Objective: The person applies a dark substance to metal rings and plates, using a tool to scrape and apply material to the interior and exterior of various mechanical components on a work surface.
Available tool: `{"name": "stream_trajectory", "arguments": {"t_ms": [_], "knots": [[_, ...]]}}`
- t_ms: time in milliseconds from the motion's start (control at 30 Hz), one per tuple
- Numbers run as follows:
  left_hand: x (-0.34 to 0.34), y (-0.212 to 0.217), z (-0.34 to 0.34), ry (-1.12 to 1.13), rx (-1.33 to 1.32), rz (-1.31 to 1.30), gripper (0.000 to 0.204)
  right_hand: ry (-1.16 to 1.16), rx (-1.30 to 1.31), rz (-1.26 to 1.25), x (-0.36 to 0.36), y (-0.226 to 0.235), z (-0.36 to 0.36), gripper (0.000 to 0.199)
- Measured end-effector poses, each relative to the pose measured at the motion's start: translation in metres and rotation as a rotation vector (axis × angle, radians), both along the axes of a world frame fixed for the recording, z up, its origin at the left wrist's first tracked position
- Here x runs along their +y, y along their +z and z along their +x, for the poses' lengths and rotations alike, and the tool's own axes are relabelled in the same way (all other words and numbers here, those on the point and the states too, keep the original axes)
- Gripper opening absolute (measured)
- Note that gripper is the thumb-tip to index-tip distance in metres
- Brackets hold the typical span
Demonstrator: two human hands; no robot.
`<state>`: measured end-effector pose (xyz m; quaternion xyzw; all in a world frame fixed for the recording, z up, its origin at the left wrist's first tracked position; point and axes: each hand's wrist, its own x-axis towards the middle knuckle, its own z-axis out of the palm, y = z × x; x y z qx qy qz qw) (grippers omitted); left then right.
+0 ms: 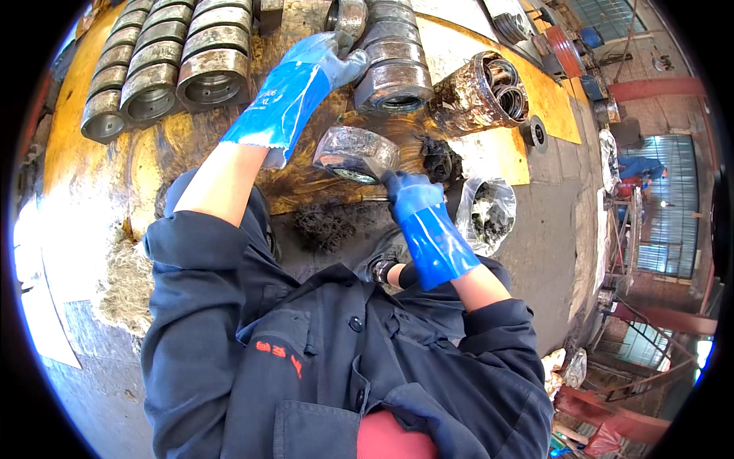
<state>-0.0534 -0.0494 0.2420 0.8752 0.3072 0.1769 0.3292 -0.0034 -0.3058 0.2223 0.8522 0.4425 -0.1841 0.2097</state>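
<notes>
My left hand [329, 63], in a blue rubber glove, reaches to the far side of the bench. Its thumb stands apart from the fingers, which meet the lower edge of a tilted metal ring [349, 18]; I see no grip on it. Beside the thumb runs a row of thick, oily metal rings [391, 79]. Closer to me, a single metal ring [358, 147] lies on the greasy board. My right hand [415, 197], gloved too, is closed around a small flat-ended tool [374, 166], whose tip overlaps that ring's near side. The glove hides the tool's handle.
Rows of metal rings [151, 92] fill the back left. An oily drum [474, 96] holding rings lies at the right, with dark rags [441, 159] nearby. A clear bag [489, 214] with dark scraps sits by my right hand. Pale fibre [126, 287] lies at left.
</notes>
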Motion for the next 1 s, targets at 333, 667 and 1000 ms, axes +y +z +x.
{"name": "stream_trajectory", "arguments": {"t_ms": [333,667,1000], "knots": [[-0.001,-0.005,-0.002,-0.009,-0.019,-0.004,0.057,0.186,-0.064,0.011,0.004,-0.012,0.000,0.039],[-0.002,-0.005,0.001,-0.009,0.000,-0.026,0.053,0.169,-0.133,-0.002,0.022,-0.021,0.001,0.032],[-0.004,-0.010,0.002,0.010,0.003,0.033,0.052,0.180,-0.198,-0.038,0.031,-0.027,0.001,0.035]]}}
